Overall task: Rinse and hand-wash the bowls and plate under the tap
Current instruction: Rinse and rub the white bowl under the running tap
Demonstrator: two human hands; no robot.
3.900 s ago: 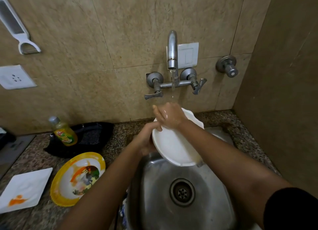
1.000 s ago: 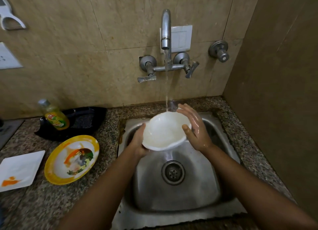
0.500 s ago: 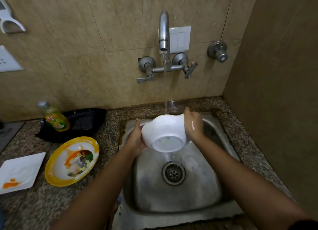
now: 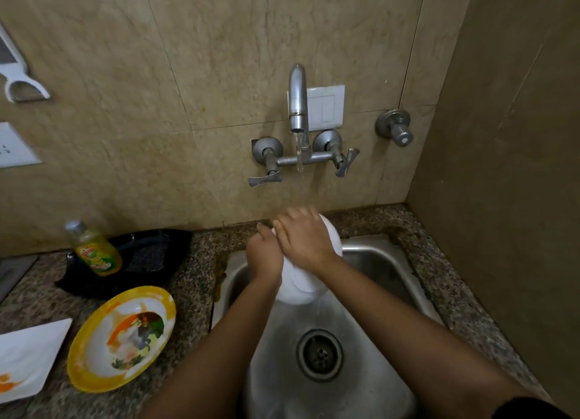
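I hold a white bowl point(image 4: 298, 288) tilted on edge over the steel sink point(image 4: 389, 265), under running water from the wall tap point(image 4: 297, 101). My left hand point(image 4: 263, 255) grips its left rim with curled fingers. My right hand point(image 4: 303, 239) lies flat across the bowl's upturned outer side, fingers straight, hiding most of it. Water drips off the bowl's lower edge. A yellow-rimmed bowl point(image 4: 120, 337) with orange and green food smears and a white square plate point(image 4: 26, 356) with an orange stain sit on the granite counter at left.
A bottle of yellow dish soap point(image 4: 94, 249) stands in a black tray point(image 4: 157, 255) behind the yellow-rimmed bowl. The sink drain point(image 4: 320, 354) lies below my arms. A brown side wall point(image 4: 502, 167) closes off the right. A white peeler point(image 4: 18, 79) hangs on the tiles at left.
The bowl has turned from mouth-up to on edge with its back facing me. My right hand moved from the right rim onto the bowl's outer side. The camera dropped and came closer.
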